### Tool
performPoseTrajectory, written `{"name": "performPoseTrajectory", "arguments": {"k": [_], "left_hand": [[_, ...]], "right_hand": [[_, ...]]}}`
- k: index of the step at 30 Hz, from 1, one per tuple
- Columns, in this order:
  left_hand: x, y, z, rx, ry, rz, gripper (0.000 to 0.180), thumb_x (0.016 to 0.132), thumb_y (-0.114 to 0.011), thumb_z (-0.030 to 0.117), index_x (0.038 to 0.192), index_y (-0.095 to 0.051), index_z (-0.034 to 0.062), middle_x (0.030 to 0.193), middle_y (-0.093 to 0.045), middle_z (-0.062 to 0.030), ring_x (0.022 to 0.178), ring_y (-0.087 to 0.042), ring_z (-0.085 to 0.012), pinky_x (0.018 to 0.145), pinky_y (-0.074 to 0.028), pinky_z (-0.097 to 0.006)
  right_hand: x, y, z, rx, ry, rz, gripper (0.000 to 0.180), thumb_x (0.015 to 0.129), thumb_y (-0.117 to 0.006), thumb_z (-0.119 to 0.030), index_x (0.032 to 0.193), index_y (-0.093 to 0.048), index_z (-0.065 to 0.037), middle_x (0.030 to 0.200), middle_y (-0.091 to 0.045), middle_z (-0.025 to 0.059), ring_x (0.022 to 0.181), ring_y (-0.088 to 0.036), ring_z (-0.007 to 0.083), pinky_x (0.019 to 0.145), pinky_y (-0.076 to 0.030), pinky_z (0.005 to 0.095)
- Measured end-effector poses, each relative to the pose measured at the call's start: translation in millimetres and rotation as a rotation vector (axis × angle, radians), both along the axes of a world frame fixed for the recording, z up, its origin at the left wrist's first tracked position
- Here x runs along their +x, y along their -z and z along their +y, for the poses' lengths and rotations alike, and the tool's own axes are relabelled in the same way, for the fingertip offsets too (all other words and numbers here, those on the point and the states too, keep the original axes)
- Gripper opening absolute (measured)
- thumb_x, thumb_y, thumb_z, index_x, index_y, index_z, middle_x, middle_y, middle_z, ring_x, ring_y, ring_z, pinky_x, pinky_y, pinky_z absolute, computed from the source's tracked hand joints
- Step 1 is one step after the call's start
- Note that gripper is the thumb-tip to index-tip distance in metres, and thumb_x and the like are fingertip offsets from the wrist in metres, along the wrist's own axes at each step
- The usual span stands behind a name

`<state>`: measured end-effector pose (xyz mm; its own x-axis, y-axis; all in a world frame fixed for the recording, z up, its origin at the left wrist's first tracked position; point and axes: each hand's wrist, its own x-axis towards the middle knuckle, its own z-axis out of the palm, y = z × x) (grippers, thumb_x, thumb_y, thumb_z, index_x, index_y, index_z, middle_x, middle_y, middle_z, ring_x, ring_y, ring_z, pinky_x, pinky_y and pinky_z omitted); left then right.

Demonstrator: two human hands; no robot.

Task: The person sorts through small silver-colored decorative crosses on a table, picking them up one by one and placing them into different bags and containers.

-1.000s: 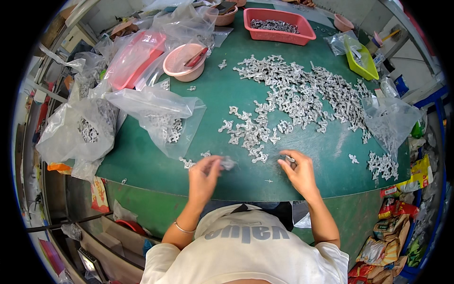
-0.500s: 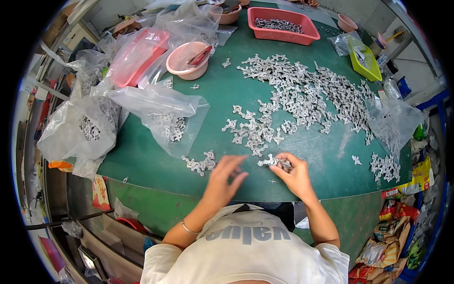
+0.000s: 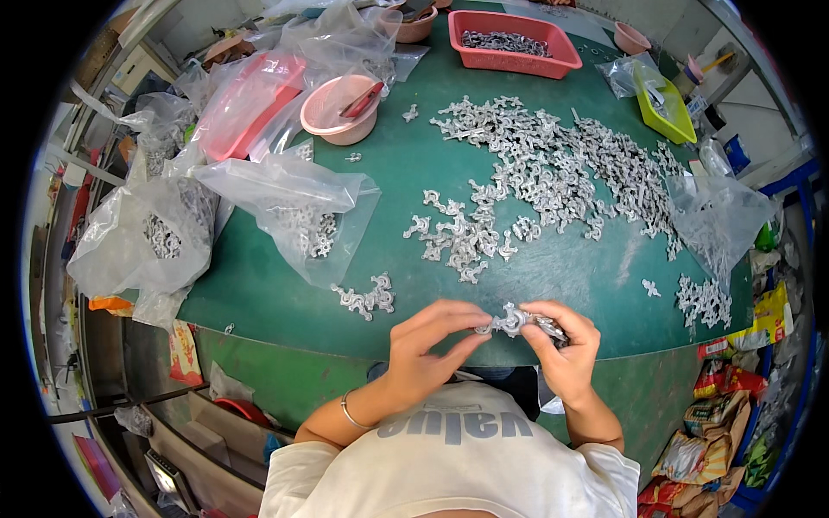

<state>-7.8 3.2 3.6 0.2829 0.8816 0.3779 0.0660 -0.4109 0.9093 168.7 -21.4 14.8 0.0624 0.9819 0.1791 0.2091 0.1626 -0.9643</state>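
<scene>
Near the table's front edge, my right hand [image 3: 570, 350] holds several small silver-grey metal castings bunched between thumb and fingers. One curved metal casting [image 3: 513, 320] sticks out to the left of that bunch. Its left end is pinched between the thumb and fingertips of my left hand [image 3: 425, 345]. A small cluster of like castings [image 3: 366, 298] lies to the left of my hands. Beyond them spreads a large loose heap of metal castings [image 3: 540, 168]. How many pieces my right hand has is hidden by its fingers.
Plastic bags [image 3: 294, 207] with castings lie at the left, beside a pink basket [image 3: 341, 129] holding red-handled pliers. A pink tray [image 3: 553, 65] and a yellow-green tray [image 3: 678, 129] stand at the back. At the right are another plastic bag [image 3: 717, 216] and a small heap of castings [image 3: 701, 304].
My left hand has moved right, from empty and blurred to pinching the casting's end. My right hand has come slightly nearer to me and to the right with its bunch.
</scene>
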Motion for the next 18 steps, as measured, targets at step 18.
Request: {"name": "performPoseTrajectory", "arguments": {"k": [18], "left_hand": [[-1,-11,-10,-0.171,0.11,-0.189,0.022,0.064,-0.067,-0.008,0.085,-0.063,-0.0014,0.087,-0.061,-0.0126,0.078,-0.059,-0.0172,0.066,-0.048,-0.025]], "right_hand": [[4,-6,-13,-0.165,-0.056,0.341,0.014,0.079,-0.06,-0.007,0.091,-0.062,0.0,0.071,-0.059,0.0015,0.05,-0.044,0.0021,0.044,-0.033,0.0164]]}}
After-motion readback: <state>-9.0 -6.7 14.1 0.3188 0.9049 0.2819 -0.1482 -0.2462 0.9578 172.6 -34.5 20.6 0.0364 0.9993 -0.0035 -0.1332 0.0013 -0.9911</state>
